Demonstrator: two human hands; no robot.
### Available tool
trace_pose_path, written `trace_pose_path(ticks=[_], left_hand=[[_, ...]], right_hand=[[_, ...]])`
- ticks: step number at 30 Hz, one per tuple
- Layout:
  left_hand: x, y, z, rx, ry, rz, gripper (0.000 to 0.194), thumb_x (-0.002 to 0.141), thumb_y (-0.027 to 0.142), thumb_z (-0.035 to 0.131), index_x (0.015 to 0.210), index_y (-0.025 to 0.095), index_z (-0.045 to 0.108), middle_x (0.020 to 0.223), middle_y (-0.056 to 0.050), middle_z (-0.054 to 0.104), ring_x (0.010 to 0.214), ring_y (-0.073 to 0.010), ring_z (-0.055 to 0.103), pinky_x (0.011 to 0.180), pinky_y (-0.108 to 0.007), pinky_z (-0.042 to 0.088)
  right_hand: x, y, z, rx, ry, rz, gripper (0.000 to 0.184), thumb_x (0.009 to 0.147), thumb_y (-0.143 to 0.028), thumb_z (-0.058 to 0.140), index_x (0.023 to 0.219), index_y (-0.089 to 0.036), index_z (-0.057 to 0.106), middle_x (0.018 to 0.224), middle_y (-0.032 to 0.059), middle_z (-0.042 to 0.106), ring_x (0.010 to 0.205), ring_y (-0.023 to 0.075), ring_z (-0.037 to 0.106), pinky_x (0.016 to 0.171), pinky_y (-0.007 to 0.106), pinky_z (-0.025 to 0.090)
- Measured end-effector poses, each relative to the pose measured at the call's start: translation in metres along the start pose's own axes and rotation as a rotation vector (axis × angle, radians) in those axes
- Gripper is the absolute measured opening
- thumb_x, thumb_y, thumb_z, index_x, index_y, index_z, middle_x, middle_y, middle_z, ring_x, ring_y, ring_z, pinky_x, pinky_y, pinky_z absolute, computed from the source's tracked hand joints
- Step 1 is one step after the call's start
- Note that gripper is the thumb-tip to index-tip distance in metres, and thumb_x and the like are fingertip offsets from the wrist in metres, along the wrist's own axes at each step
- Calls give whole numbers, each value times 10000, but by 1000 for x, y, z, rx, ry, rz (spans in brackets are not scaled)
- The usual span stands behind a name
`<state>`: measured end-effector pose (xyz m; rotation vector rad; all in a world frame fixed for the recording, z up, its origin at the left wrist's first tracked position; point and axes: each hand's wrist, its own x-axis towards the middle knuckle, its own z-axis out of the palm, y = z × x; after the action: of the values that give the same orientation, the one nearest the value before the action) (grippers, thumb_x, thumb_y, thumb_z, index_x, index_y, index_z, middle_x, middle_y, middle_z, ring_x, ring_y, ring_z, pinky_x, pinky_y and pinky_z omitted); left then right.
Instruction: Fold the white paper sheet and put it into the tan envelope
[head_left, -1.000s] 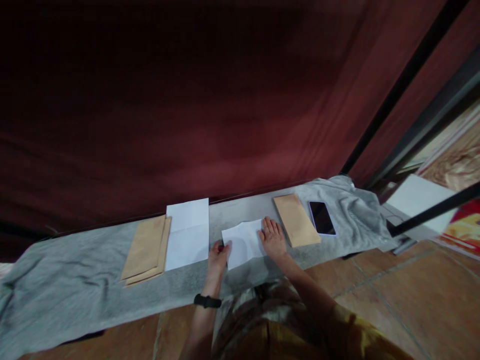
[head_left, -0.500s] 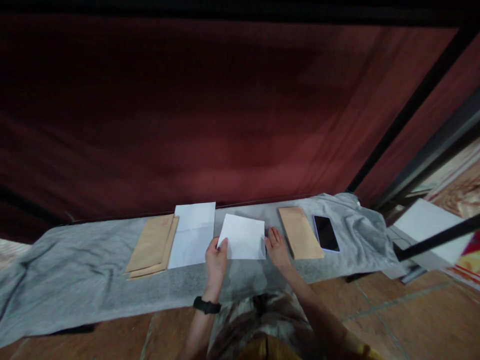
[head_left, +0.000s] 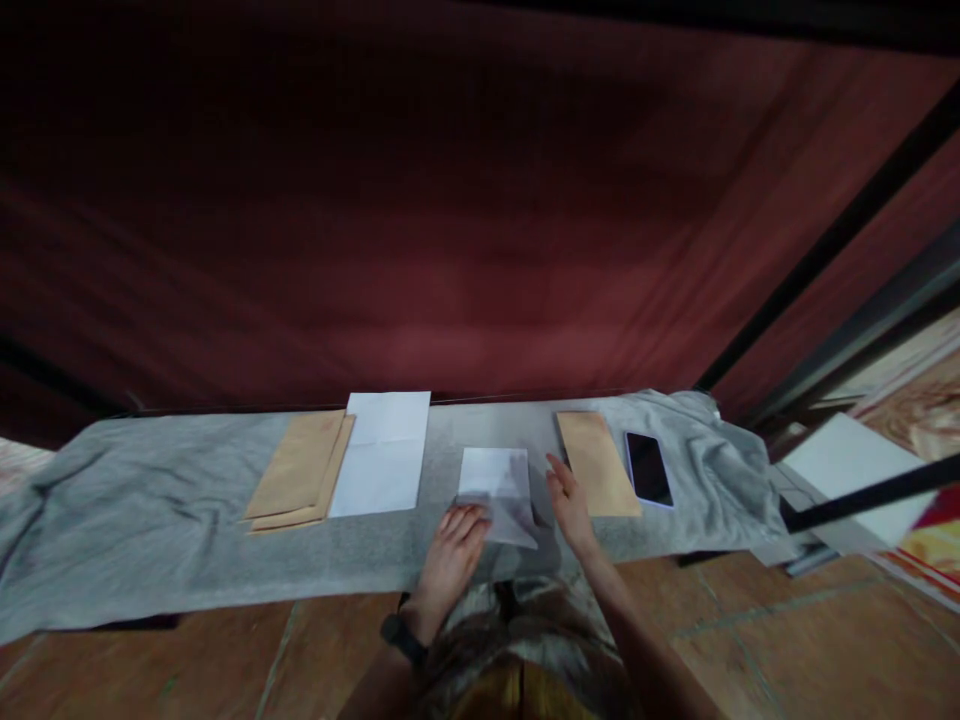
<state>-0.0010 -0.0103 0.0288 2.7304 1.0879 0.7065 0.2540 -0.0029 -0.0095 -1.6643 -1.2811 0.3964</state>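
A folded white sheet of paper (head_left: 495,475) lies on the grey cloth in front of me, its near right corner lifting a little. My left hand (head_left: 457,545), with a dark band on the wrist, rests on the paper's near left corner, fingers stretched out flat. Just right of the sheet, my right hand (head_left: 568,500) is apart from it, fingers extended and holding nothing. Beside that hand lies a brown envelope (head_left: 600,470). A larger white sheet (head_left: 384,450), creased across the middle, is to the left, next to several overlapping brown envelopes (head_left: 296,470).
A phone (head_left: 649,470) with a dark screen lies right of the single envelope. Grey cloth (head_left: 172,510) covers the long narrow bench, rumpled at both ends. Behind it stands a dark red panel (head_left: 480,300). Dark metal bars and a white box (head_left: 855,480) are at the right.
The white sheet was turned and now lies with its long side toward me. My left hand went from pinching its edge to lying flat on it. My right hand has lifted off to the side.
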Motion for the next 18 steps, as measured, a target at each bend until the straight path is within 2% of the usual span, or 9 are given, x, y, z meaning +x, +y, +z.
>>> trace_pose_path(ticks=[4, 8, 12, 15, 18], left_hand=[[-15, 14, 15, -9, -97, 5, 310, 946, 119, 538, 1187, 236, 695, 1257, -66, 720, 1177, -239, 647, 1057, -440, 494], [-13, 21, 8, -125, -150, -50, 315, 974, 348, 592, 1258, 239, 674, 1310, -79, 704, 1225, -248, 634, 1078, -439, 496], [9, 14, 8, -165, -140, -134, 440, 1057, 375, 382, 1412, 202, 576, 1446, -92, 621, 1346, -204, 561, 1146, -407, 450], [34, 8, 23, -128, -220, -105, 514, 1066, 397, 339, 1502, 159, 474, 1571, -102, 487, 1473, -197, 420, 1227, -420, 344], [57, 1, 43, -96, -288, -64, 524, 1071, 412, 301, 1524, 192, 448, 1601, -74, 446, 1501, -184, 372, 1254, -425, 284]], right_hand=[[-24, -11, 7, -154, -255, -201, 436, 1014, -296, 383, 1352, -242, 652, 1375, 71, 671, 1276, 221, 626, 1087, 423, 514], [-47, -19, 10, -340, -406, -402, 430, 1027, -249, 425, 1416, -182, 594, 1504, 106, 558, 1403, 221, 507, 1185, 455, 409], [-59, -21, 9, -468, -445, -438, 477, 1048, -314, 451, 1495, -157, 501, 1562, 134, 482, 1459, 250, 435, 1219, 496, 347], [-62, -22, 10, -510, -438, -433, 470, 1044, -304, 466, 1493, -174, 505, 1551, 130, 496, 1461, 254, 433, 1218, 508, 346], [-63, -23, 10, -528, -428, -455, 443, 1015, -266, 512, 1448, -184, 559, 1496, 140, 558, 1444, 271, 458, 1214, 533, 346]])
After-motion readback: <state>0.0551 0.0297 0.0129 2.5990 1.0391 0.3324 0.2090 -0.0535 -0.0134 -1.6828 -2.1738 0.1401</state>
